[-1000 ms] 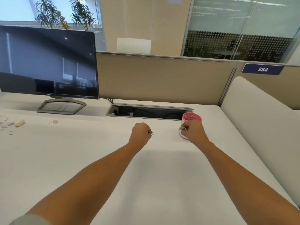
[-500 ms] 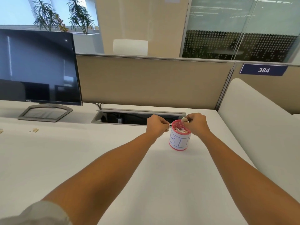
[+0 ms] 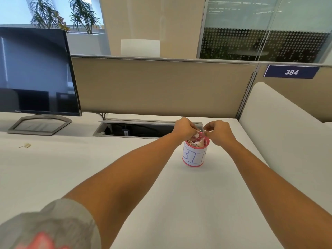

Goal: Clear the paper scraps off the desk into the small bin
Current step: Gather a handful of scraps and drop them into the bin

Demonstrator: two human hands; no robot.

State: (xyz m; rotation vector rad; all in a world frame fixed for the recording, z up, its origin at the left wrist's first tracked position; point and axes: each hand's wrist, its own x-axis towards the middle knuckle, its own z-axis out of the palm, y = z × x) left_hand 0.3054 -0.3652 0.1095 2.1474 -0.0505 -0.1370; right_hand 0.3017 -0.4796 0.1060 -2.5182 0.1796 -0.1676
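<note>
White laminate table [image 3: 71, 177] runs wide under my arms, with the black flat-screen monitor [image 3: 36, 69] at its far left. Toward the right stands the small pink-rimmed bin with a white paper label [image 3: 195, 156], heaped with pink and white paper scraps [image 3: 195, 141]. A second ago my left grip [image 3: 185, 129] was apart from it; now it meets my right grip [image 3: 218, 133] just over the rim. Both are curled at the fingertips. A pale sliver [image 3: 200, 130] shows between them, and I cannot tell which grip has it. This load looks ready to drop, yet a tan scrap [image 3: 27, 145] remains near the monitor stand.
</note>
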